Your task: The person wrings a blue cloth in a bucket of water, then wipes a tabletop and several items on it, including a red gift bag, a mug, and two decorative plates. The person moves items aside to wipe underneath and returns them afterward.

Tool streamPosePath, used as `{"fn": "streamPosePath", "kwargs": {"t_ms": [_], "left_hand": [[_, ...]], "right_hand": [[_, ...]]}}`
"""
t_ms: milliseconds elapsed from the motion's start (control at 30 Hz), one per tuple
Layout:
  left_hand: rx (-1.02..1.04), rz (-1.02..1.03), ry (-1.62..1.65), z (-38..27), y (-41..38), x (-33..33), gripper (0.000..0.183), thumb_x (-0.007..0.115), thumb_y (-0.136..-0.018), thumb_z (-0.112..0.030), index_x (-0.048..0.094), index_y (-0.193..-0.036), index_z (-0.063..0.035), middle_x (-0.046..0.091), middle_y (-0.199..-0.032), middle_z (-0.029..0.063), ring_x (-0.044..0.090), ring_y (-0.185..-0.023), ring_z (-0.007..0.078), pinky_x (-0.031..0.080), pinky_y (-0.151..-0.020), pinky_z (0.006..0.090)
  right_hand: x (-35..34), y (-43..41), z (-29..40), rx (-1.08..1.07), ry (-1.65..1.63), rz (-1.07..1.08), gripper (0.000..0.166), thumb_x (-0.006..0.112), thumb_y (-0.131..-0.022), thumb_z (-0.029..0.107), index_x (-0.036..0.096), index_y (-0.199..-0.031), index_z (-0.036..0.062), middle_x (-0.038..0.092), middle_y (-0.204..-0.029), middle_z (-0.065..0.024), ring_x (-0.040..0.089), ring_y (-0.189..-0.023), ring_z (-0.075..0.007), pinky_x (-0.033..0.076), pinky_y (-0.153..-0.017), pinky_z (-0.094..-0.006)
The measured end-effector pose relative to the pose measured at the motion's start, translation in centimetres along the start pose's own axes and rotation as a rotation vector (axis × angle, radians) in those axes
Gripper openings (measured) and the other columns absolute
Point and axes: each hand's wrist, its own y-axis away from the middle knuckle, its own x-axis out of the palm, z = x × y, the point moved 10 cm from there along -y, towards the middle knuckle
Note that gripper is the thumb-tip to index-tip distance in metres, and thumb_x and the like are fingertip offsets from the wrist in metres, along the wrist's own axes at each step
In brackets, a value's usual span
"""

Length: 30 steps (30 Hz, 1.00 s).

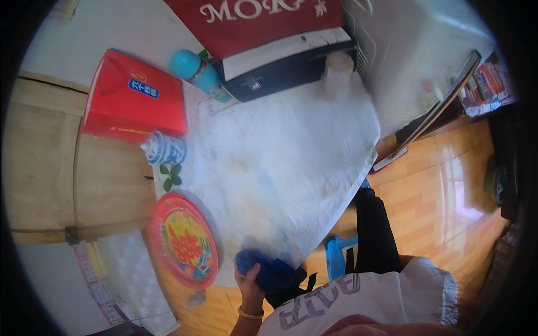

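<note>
My left hand (251,283), a yellowish bracelet at its wrist, grips a bunched dark blue cloth (273,273) at the near corner of a table with a white plastic cover (269,168). The thumb lies over the cloth; part of the fingers is hidden. Left of the hand a round red tray with a yellow floral pattern (185,241) rests at the table's edge. Brownish and bluish smudges mark the cover. My right hand is out of view; only a bit of skin shows near the white sleeve at the lower right.
Along the far side stand a red gift box (136,101), a turquoise bottle (197,71), a dark blue box (286,69) and a whitish cup (337,71). A blue-and-white jar (166,148) sits by green leaves (170,176). A blue plastic stool (336,256) and a broom-like tool (391,159) are at right.
</note>
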Motion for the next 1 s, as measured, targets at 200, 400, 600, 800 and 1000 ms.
{"fn": "streamPosePath", "kwargs": {"t_ms": [200,400,600,800,1000], "left_hand": [[0.027,-0.125,0.060,-0.2,0.9,-0.3,0.040,0.053,-0.074,0.005,0.048,-0.113,-0.0017,0.057,-0.100,0.0116,0.056,-0.091,0.0231,0.045,-0.084,0.0334],[0.192,-0.208,0.158,-1.9,2.3,-0.2,0.037,0.051,-0.076,0.005,0.048,-0.112,-0.0012,0.055,-0.101,0.0097,0.054,-0.093,0.0220,0.045,-0.084,0.0336],[0.396,-0.298,0.180,-6.1,6.5,1.8,0.024,0.054,-0.081,-0.008,0.051,-0.105,-0.0022,0.058,-0.095,0.0093,0.057,-0.089,0.0208,0.047,-0.082,0.0332],[0.438,-0.093,0.237,-8.5,6.3,10.6,0.039,0.058,-0.083,-0.007,0.041,-0.118,-0.0055,0.054,-0.098,0.0076,0.056,-0.089,0.0194,0.048,-0.077,0.0333],[0.529,0.300,0.009,-8.3,4.5,18.9,0.065,0.059,-0.085,-0.014,0.024,-0.140,-0.0108,0.041,-0.129,0.0085,0.043,-0.114,0.0163,0.044,-0.086,0.0344]], "right_hand": [[2.4,8.3,-13.2,0.067,0.216,0.298,0.022,0.058,-0.080,0.023,0.064,-0.088,0.0037,0.066,-0.081,-0.0088,0.061,-0.074,-0.0205,0.048,-0.066,-0.0361],[-2.2,7.9,-16.9,-0.149,0.421,0.367,0.024,0.058,-0.080,0.025,0.063,-0.089,0.0029,0.066,-0.084,-0.0083,0.060,-0.076,-0.0192,0.048,-0.068,-0.0357],[-19.9,9.9,8.5,-0.384,0.142,-0.181,0.019,0.060,-0.081,0.019,0.062,-0.078,0.0004,0.057,-0.061,-0.0057,0.051,-0.057,-0.0090,0.044,-0.052,-0.0273],[-11.7,25.8,35.5,-1.026,-0.286,0.393,0.067,0.071,-0.077,0.020,0.036,-0.134,0.0114,0.050,-0.120,-0.0083,0.052,-0.096,-0.0142,0.047,-0.079,-0.0288],[-5.3,27.7,43.0,-1.274,-0.247,0.215,0.067,0.068,-0.074,0.013,0.036,-0.132,0.0037,0.045,-0.129,-0.0163,0.047,-0.115,-0.0258,0.042,-0.091,-0.0329]]}}
